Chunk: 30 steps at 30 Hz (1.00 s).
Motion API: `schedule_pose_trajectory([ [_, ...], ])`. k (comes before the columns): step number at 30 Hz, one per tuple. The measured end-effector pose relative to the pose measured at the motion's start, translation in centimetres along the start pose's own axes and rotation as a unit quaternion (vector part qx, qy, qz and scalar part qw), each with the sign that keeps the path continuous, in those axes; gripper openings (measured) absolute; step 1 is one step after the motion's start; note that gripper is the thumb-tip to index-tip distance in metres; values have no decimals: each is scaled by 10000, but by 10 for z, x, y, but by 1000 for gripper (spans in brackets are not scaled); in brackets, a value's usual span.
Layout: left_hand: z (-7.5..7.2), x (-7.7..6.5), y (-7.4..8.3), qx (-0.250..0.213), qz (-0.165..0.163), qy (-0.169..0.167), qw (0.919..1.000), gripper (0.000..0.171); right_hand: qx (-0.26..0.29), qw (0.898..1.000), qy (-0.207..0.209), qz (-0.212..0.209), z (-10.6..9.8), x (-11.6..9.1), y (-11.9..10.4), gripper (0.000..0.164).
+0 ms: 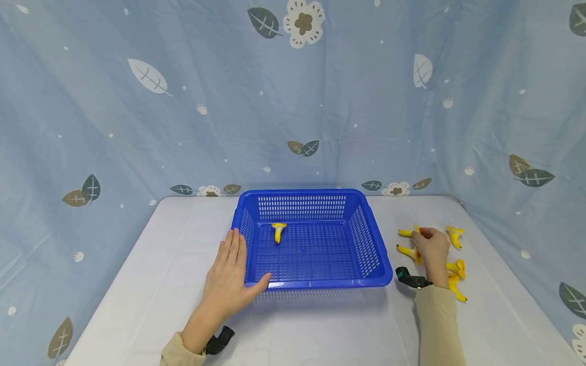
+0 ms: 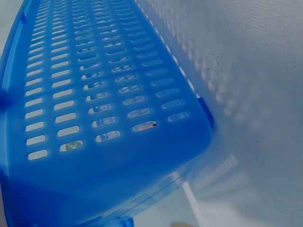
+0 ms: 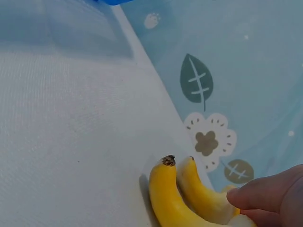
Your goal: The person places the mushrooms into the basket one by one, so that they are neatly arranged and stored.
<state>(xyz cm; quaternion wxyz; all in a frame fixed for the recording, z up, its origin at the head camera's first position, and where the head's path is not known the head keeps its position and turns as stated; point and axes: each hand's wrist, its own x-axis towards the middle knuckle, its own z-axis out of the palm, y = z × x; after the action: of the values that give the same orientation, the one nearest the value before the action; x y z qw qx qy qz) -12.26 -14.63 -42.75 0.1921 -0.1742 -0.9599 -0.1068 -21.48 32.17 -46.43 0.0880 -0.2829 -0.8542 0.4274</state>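
Flat along the left rim of a blue plastic basket lies my left hand, its fingers straight and thumb out at the front corner. On the right, my right hand pinches the pale end of a yellow banana-shaped piece with a dark tip. Right beside it a second such piece lies on the table. Inside the basket, toward the left, is one yellow piece with a flared end. In the left wrist view the slotted basket wall fills much of the frame; the left hand is mostly hidden there.
More yellow pieces lie around the right hand: one farther back at the right and two near the wrist, including the nearest piece. A white-covered table holds everything, with a patterned blue curtain behind.
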Motion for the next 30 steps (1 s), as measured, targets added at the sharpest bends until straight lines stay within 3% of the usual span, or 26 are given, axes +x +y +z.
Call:
schedule_pose_trajectory([
  [12, 0, -1, 0, 66, -37, -14, 10000, 102, 135, 9996, 248, 5, 5, -2, 3, 48],
  [19, 0, 0, 2, 74, -58, -82, 9999, 102, 254, 9980, 550, -166, 5, 0, 8, 39],
  [30, 0, 0, 1, 72, -63, -84, 9999, 102, 416, 9983, 413, -44, 2, 0, 7, 40],
])
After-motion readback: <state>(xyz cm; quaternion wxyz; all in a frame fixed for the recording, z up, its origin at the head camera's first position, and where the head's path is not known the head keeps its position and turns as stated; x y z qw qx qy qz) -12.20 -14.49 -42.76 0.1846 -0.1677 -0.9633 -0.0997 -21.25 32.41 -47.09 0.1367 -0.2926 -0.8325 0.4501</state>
